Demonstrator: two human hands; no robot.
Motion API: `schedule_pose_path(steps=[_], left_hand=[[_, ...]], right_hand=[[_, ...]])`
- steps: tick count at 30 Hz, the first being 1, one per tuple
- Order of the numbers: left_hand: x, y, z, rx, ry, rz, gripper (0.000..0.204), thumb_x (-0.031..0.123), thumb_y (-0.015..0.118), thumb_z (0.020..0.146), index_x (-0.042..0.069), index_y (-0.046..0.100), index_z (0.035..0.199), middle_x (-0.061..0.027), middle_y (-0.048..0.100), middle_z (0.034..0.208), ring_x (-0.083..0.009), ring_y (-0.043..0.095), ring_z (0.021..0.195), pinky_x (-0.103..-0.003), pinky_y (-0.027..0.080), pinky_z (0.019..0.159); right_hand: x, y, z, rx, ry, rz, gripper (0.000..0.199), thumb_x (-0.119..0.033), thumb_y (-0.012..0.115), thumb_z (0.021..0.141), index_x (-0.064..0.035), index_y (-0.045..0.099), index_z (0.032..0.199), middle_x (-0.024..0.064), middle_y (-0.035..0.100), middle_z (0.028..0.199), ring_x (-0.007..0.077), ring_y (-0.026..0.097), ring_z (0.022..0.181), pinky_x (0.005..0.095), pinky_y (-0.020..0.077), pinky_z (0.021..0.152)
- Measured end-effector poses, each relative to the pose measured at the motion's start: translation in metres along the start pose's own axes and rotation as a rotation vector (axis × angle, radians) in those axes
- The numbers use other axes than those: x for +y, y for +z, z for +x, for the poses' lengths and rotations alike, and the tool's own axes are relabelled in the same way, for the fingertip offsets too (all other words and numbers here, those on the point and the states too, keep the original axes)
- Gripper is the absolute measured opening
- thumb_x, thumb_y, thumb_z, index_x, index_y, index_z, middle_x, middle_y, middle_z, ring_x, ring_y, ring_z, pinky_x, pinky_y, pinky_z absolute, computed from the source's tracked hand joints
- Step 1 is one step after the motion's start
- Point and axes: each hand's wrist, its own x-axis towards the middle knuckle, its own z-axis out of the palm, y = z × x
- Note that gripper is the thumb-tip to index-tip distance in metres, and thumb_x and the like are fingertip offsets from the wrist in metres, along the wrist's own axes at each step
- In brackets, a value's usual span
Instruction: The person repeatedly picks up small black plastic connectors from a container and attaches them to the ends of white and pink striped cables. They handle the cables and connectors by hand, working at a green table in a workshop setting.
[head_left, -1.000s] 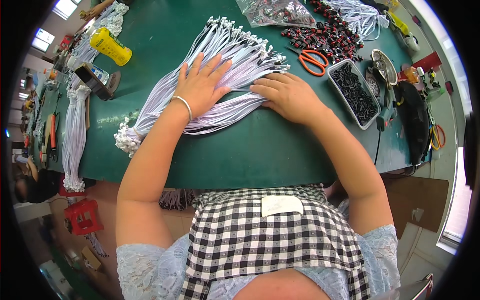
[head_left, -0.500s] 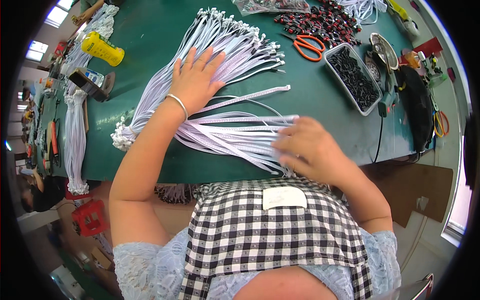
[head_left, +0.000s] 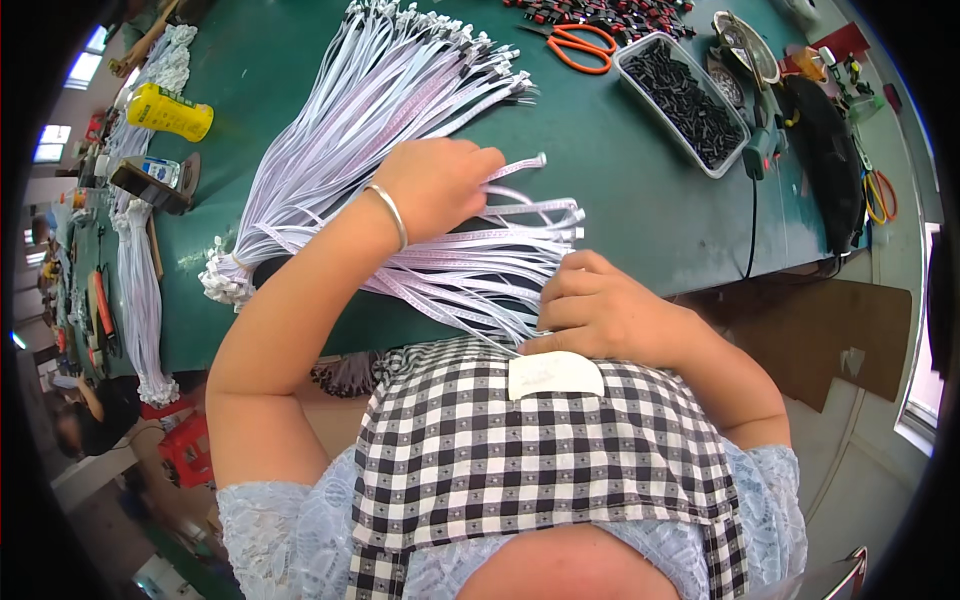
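A large bundle of white flat cables (head_left: 330, 150) with small white connectors lies fanned out on the green table. My left hand (head_left: 440, 188), with a silver bangle at its wrist, is closed over some of the strands. A few cable ends stick out past its fingertips to the right. Close to the table's front edge, my right hand (head_left: 605, 312) has its fingers curled around the ends of the nearer group of cables (head_left: 490, 262). Those strands run leftward under my left forearm. At the left end, the white connectors (head_left: 228, 275) sit in a cluster.
A tray of small black parts (head_left: 685, 105) stands at the right, beside orange-handled scissors (head_left: 582, 48) and a heap of red and black parts (head_left: 610, 15). A teal tool (head_left: 762, 150) with a cord lies further right. Leftward are a yellow bottle (head_left: 170, 112) and another cable bundle (head_left: 140, 290).
My left hand has come down from lying flat on the far cables and curled over nearer strands. The right hand has moved slightly left and down, closing on the cable ends. The view has shifted.
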Motion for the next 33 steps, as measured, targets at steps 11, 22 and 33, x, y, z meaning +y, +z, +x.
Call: schedule_pose_path(steps=[11,22,33], left_hand=[[0.002,0.009,-0.002,-0.022,0.12,-0.193,0.034,0.021,0.067,0.075,0.004,0.059,0.103,-0.0124,0.057,0.081,-0.0308,0.056,0.073,-0.041,0.045,0.066],[0.007,0.0,0.01,-0.061,-0.098,-0.706,0.027,0.019,0.065,0.081,0.002,0.056,0.1,-0.0113,0.06,0.08,-0.0181,0.056,0.072,-0.03,0.046,0.068],[0.025,0.009,0.03,-0.086,-0.178,-1.08,0.01,0.012,0.062,0.087,0.005,0.057,0.091,0.0026,0.052,0.078,-0.0028,0.045,0.07,-0.02,0.038,0.06]], right_hand=[[0.0,0.006,0.005,0.075,0.298,-0.474,0.031,-0.024,0.065,0.071,-0.0193,0.06,0.102,0.0036,0.056,0.098,0.0216,0.054,0.094,0.0359,0.0416,0.078],[0.006,-0.048,-0.026,-0.059,0.299,-0.224,0.03,-0.019,0.069,0.073,-0.0165,0.065,0.102,0.0045,0.058,0.12,0.0271,0.052,0.111,0.0438,0.0398,0.094],[0.068,-0.038,0.017,0.337,0.623,0.116,0.016,-0.017,0.06,0.084,-0.0062,0.066,0.094,0.0119,0.063,0.093,0.0287,0.057,0.09,0.0379,0.0443,0.08]])
